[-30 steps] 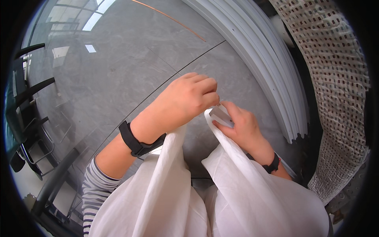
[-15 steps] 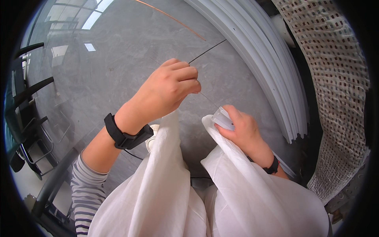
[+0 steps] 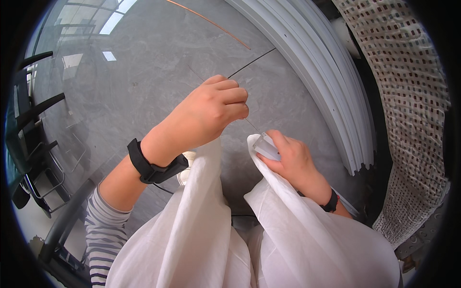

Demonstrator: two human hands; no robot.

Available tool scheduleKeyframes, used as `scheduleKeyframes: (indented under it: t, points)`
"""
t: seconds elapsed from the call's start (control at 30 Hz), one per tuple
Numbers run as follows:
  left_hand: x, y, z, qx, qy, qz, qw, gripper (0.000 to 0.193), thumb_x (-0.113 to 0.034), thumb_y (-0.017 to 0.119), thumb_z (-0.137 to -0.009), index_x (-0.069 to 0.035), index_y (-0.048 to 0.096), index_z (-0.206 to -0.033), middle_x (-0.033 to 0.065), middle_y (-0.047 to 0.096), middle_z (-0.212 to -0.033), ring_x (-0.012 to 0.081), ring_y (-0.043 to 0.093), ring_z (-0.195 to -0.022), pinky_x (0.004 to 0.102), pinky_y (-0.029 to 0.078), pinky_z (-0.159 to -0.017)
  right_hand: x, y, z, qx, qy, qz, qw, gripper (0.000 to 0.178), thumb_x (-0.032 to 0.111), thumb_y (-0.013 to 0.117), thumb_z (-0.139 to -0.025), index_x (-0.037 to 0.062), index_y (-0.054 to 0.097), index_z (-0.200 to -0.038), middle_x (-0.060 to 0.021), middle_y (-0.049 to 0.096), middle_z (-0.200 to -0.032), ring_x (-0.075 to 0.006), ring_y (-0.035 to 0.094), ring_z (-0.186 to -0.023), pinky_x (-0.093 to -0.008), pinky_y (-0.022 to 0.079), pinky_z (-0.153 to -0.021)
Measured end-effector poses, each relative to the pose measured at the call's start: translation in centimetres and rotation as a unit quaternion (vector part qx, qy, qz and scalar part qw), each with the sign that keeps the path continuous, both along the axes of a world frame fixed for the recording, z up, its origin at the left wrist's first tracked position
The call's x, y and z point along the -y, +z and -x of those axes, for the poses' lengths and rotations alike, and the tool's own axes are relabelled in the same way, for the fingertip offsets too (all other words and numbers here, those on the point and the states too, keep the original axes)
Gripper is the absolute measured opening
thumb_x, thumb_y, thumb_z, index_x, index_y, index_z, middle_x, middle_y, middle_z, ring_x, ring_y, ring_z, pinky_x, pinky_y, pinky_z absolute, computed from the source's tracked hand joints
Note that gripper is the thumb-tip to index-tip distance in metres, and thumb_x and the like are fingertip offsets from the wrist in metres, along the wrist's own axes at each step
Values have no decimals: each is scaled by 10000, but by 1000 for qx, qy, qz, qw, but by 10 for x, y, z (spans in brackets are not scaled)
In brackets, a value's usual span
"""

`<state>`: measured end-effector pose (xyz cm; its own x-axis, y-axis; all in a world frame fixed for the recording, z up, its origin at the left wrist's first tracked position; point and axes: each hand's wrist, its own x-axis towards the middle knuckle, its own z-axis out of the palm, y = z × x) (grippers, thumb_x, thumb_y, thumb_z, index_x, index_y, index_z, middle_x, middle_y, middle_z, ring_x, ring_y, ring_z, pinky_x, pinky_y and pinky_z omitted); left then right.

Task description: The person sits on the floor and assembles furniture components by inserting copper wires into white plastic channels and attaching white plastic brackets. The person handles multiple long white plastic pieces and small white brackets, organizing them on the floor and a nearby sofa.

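My left hand [image 3: 211, 109], a black band on its wrist, is closed in a pinch on a thin, pale wire [image 3: 251, 125]. One end of the wire pokes out beyond my knuckles. The other runs down to the end of a whitish, translucent plastic channel piece [image 3: 269, 147]. My right hand [image 3: 297, 161] is wrapped round this piece, thumb and fingers on its sides, just over my right knee. Whether the wire goes inside the channel is too small to tell. My right forearm and trousers hide whatever lies behind the piece.
Long white strips [image 3: 317, 72] lie stacked along the right, beside a checked cloth [image 3: 403, 96]. A copper-coloured rod [image 3: 211, 20] and a thin dark line [image 3: 252, 63] cross the grey floor [image 3: 144, 72]. Dark chairs [image 3: 43, 108] stand at the left. White trousers [image 3: 192, 230] cover my legs.
My left hand has shifted slightly right and down along with the wire. My right hand has brought the channel piece a little to the left, so the hands are closer together.
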<state>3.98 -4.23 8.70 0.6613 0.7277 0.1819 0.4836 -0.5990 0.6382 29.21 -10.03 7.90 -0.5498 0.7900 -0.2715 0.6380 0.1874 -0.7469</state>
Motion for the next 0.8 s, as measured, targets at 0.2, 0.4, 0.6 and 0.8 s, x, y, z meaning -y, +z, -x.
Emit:
scheduleKeyframes:
  t: [0.2, 0.4, 0.6, 0.8]
  points:
    - [16, 6, -26, 2, -13, 31, 999, 139, -17, 684, -694, -54, 655, -825, 40, 537, -830, 229, 551, -814, 349, 451, -773, -2, -1, 2, -5, -9, -19, 1000, 439, 259, 801, -784, 42, 581, -1095, -142, 658, -749, -327, 661, -659, -424, 526, -586]
    - [23, 8, -35, -44, 55, 20, 997, 118, -46, 686, -730, -66, 651, -840, 35, 553, -839, 219, 566, -823, 338, 449, -778, -9, -1, 4, 8, -16, -20, 1000, 438, 247, 788, -797, 43, 573, -1120, -145, 660, -749, -341, 660, -660, -426, 524, -582]
    - [7, 11, -17, -46, 79, -20, 996, 112, -55, 706, -792, -85, 627, -865, 31, 580, -868, 227, 583, -839, 347, 457, -772, -21, 0, 10, -24, -34, -17, 999, 432, 229, 779, -802, 48, 567, -1132, -156, 669, -760, -358, 663, -667, -430, 522, -585]
    - [0, 13, 4, -57, 103, -43, 992, 131, -26, 713, -778, -81, 622, -855, 38, 588, -876, 236, 595, -842, 354, 466, -771, -22, 2, 11, -21, -34, -21, 999, 414, 204, 773, -796, 46, 567, -1119, -163, 676, -775, -360, 671, -680, -429, 532, -595]
